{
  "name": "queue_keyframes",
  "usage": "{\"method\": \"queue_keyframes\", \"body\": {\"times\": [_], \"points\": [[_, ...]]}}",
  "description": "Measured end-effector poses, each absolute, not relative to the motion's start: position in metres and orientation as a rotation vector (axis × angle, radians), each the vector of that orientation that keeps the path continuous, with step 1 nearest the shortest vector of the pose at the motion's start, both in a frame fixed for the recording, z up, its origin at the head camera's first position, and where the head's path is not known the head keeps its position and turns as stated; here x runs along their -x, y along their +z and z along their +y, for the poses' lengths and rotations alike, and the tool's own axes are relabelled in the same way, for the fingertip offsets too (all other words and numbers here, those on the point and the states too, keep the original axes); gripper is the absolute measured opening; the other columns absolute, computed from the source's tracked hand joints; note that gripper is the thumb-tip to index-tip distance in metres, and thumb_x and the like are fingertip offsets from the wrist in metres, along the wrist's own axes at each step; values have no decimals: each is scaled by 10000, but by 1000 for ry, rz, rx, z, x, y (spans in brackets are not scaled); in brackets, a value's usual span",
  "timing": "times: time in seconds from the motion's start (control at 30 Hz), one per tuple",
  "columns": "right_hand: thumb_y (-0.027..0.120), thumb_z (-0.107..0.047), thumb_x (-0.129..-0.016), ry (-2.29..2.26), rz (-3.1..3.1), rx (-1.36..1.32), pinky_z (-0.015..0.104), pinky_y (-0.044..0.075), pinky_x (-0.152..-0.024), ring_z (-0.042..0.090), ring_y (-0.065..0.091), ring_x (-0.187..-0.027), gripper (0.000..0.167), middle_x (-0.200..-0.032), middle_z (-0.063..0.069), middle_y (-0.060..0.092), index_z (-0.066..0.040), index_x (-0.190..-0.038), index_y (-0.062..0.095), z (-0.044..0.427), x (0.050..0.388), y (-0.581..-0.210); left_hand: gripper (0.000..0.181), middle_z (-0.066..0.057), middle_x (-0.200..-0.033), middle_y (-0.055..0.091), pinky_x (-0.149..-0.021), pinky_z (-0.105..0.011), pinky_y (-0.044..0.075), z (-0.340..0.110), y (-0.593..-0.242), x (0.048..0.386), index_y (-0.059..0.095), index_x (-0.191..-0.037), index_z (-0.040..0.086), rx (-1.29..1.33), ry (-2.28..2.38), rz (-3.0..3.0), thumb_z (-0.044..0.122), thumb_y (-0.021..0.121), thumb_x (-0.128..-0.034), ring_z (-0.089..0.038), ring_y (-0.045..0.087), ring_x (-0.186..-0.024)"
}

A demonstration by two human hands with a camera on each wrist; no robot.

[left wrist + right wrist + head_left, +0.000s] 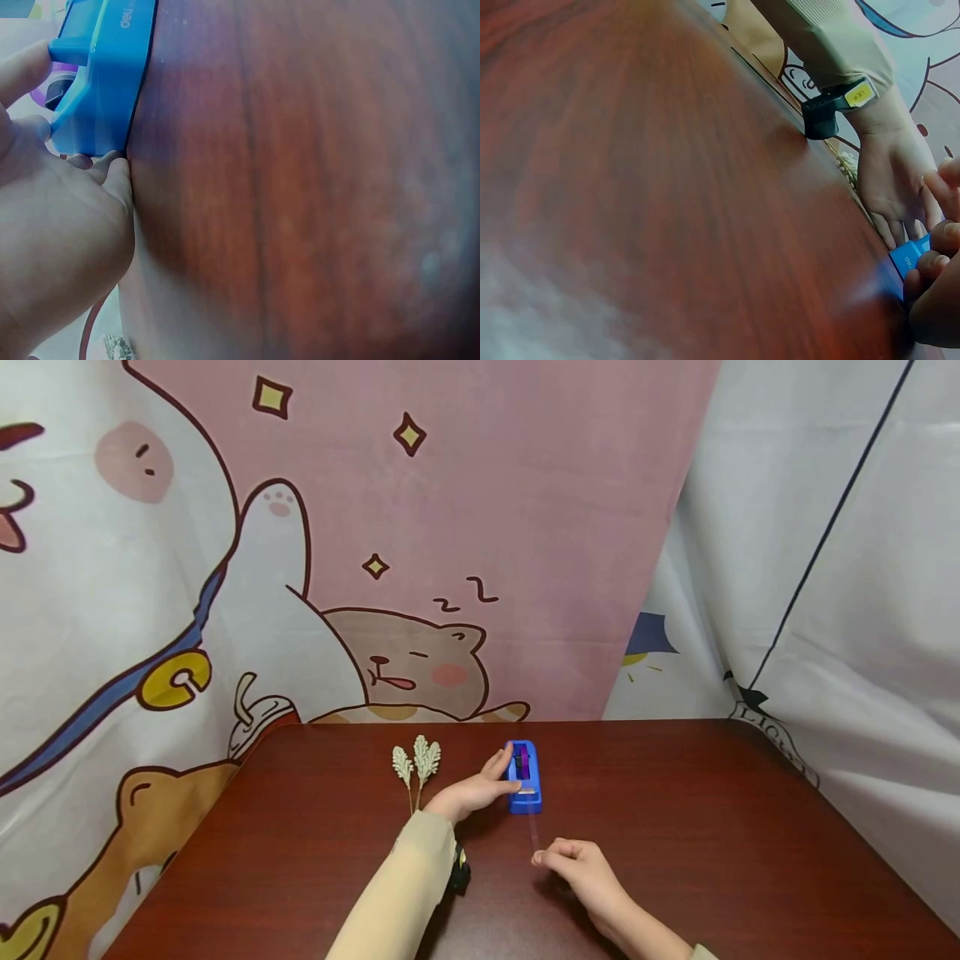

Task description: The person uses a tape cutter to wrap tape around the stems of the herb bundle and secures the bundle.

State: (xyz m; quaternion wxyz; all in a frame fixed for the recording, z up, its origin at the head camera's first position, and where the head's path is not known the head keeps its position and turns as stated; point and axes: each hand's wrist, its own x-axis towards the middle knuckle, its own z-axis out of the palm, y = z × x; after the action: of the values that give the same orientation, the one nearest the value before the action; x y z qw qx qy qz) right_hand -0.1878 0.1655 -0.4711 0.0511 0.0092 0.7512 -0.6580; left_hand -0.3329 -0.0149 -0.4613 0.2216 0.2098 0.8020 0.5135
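Note:
A blue tape dispenser [536, 804] with a purple roll stands at the table's far side, its long axis pointing toward me. My left hand [474, 795] grips it from the left; in the left wrist view, the thumb and fingers of that hand [64, 225] lie against the blue body [112, 97]. From the dispenser a clear strip of tape [533, 832] stretches toward me. Its end is pinched between thumb and fingertips by my right hand [585, 872]. Past the right hand's fingers [937, 262] the right wrist view shows part of the dispenser [906, 256].
Pale dried sprigs [427, 760] lie left of the dispenser, partly behind my left forearm. The brown table [697, 827] ends at a printed cloth [570, 568] along its back. A black device [821, 116] is worn on the left wrist.

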Motion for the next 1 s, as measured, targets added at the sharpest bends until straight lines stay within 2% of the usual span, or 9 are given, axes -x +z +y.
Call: {"method": "queue_keyframes", "body": {"times": [0.23,0.53,0.73,1.0], "points": [[679,-137,-863,-1975,2263,3,288,350,-671,128,441,-744,241,-716,2,530,96,-806,698,165,181,-473,780,-78,-1616,-46,-1127,-556,91,-16,-462,331,24,-1566,257,-564,1425,2209,310,540,-985,-315,-40,-1456],[665,-129,-882,-1925,2286,120,238,355,-558,96,450,-670,247,-750,-3,561,88,-770,703,166,177,-475,787,-95,-1615,-37,-1127,-560,75,-17,-465,333,26,-1567,248,-574,1435,2205,315,547,-981,-324,-36,-1456],[682,-123,-869,-1897,2350,163,206,332,-488,73,415,-586,224,-705,-14,517,52,-730,703,166,175,-476,784,-89,-1615,-41,-1128,-558,74,-17,-464,333,22,-1567,253,-583,1432,2201,317,543,-984,-314,-42,-1457],[698,-112,-835,-1832,2431,270,205,370,-496,77,496,-649,197,-762,26,605,29,-697,696,168,175,-475,782,-97,-1614,-56,-1125,-563,88,-16,-462,334,18,-1566,261,-593,1421,2207,324,539,-986,-322,-46,-1455]]}}
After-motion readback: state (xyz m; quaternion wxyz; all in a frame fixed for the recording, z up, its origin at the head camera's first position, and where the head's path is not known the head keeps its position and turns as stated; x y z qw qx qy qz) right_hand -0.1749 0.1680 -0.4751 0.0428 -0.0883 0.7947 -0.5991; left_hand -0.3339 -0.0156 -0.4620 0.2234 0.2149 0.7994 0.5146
